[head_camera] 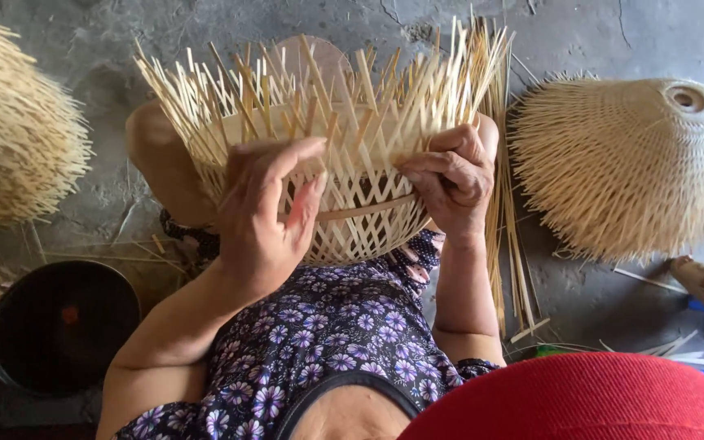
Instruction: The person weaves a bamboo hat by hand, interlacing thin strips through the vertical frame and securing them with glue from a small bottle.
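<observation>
Item: half-woven bamboo basket [344,155], resting on the lap and raised knees, open strip ends pointing away from the wearer

Left hand [266,212]: spread flat against the near wall, fingers loose, bracing rather than gripping

Right hand [450,175]: pinched on the rim strips at the right side

Handling note: likely best to keep the flat hand steadying the weave while the pinching fingers seat one strip at a time, snug against the horizontal band

Nearby: black bowl [59,322] at left; finished woven cone [629,163] at right; loose bamboo strips [511,244] on the floor

Obscured: basket base and far wall hidden; red brim [580,399] cuts the lower right; second woven piece [10,122] cropped at left
</observation>
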